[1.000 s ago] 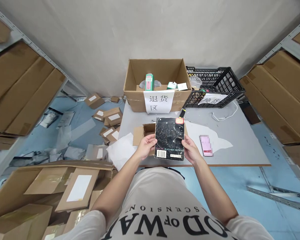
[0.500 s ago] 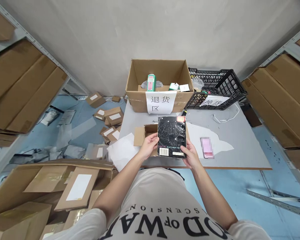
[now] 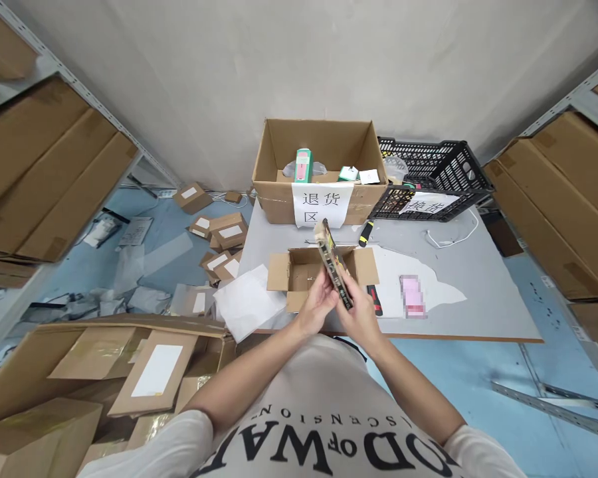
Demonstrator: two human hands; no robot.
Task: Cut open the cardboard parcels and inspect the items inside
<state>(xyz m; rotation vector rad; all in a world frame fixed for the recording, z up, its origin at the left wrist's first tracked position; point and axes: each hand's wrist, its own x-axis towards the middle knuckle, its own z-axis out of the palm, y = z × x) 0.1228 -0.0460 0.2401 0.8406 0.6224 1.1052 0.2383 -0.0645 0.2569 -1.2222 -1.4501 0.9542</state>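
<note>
A grey table point(image 3: 478, 292) is loaded with an open carton point(image 3: 303, 269), labelled box point(image 3: 319, 169), black crate point(image 3: 428, 176), phone point(image 3: 412, 297) and white cable point(image 3: 451, 236).

**Storeroom around my view**

I see a plain pale wall point(image 3: 299, 60) ahead, a grey table point(image 3: 478, 292) against it, and a blue floor point(image 3: 144, 252) strewn with cardboard parcels point(image 3: 224, 232). Metal shelving point(image 3: 54, 66) stacked with flat cartons point(image 3: 50, 179) flanks both sides. Light is even.
</note>
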